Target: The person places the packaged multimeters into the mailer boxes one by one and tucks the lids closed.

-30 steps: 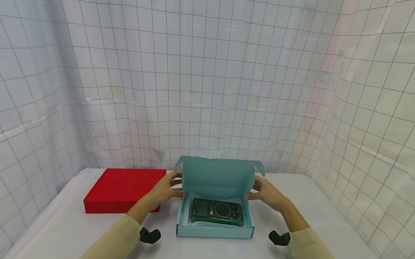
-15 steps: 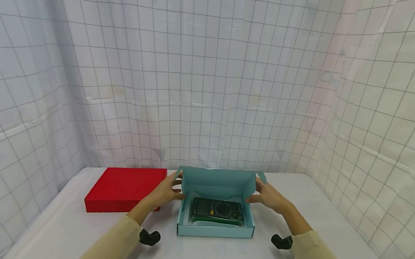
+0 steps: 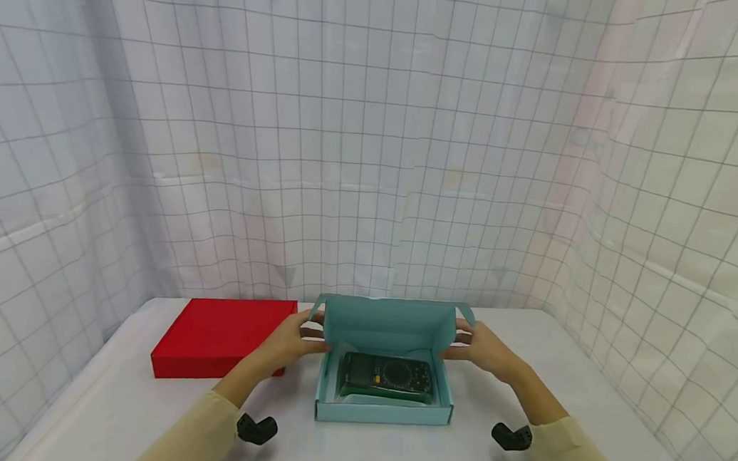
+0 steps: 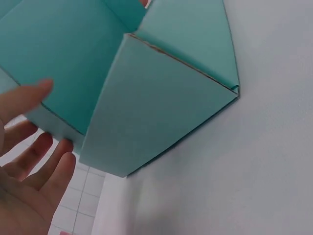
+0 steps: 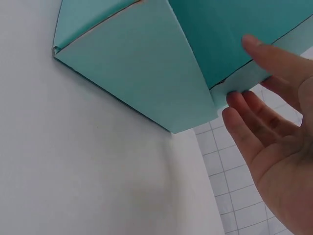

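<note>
A teal cardboard box (image 3: 383,413) sits on the white table, its hinged lid (image 3: 388,322) raised at the back and its side flaps sticking out. Inside lies a dark multimeter (image 3: 387,376) with a round dial, in clear wrapping. My left hand (image 3: 292,338) is at the lid's left side. In the left wrist view its thumb (image 4: 34,95) overlaps the lid's inner face, while the fingertips reach behind the flap. Mirroring it, my right hand (image 3: 483,349) is at the right side, thumb (image 5: 259,49) over the flap and loosely extended fingers at its outer edge.
A closed red box (image 3: 223,338) lies left of the teal box, partly behind my left forearm. Black devices (image 3: 256,430) are worn at both wrists, below the sleeves. Grid-patterned white curtains (image 3: 374,152) hang behind and on both sides of the table (image 3: 379,460).
The lid's top edge has dropped lower in the view, then risen very slightly. Both wrists have shifted outward a little. The multimeter and red box have stayed put.
</note>
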Motion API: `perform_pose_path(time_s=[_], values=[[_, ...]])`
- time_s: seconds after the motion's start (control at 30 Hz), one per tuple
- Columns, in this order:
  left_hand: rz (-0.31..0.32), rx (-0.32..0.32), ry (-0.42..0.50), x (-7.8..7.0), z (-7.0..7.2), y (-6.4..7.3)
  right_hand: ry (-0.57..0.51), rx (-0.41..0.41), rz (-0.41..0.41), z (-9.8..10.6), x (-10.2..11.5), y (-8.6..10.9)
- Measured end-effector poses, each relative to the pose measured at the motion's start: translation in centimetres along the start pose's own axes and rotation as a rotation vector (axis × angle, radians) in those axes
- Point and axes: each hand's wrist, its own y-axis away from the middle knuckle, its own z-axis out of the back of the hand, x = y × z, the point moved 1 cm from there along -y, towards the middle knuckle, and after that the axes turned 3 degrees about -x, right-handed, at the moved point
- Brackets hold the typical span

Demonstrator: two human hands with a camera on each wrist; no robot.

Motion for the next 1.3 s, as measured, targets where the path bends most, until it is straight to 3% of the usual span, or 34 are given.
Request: perform_pose_path(time_s=[0.13, 0.43, 0.9, 1.3], values=[[0.033, 0.037, 0.018, -0.3, 0.8, 0.5, 0.008, 0.036, 0.029, 0.7, 0.5, 0.5], [0.009, 0.078, 0.093, -0.6, 1.6, 1.2, -0.106, 0.169, 0.048, 1.3, 0.9, 1.3], [0.031, 0.058, 0.026, -1.4, 1.7, 1.9, -0.032, 0.075, 0.028, 1.1, 2.9, 2.1], [0.026, 0.083, 0.079, -0.9, 1.5, 2.6, -0.055, 0.156, 0.018, 1.2, 2.7, 2.8]])
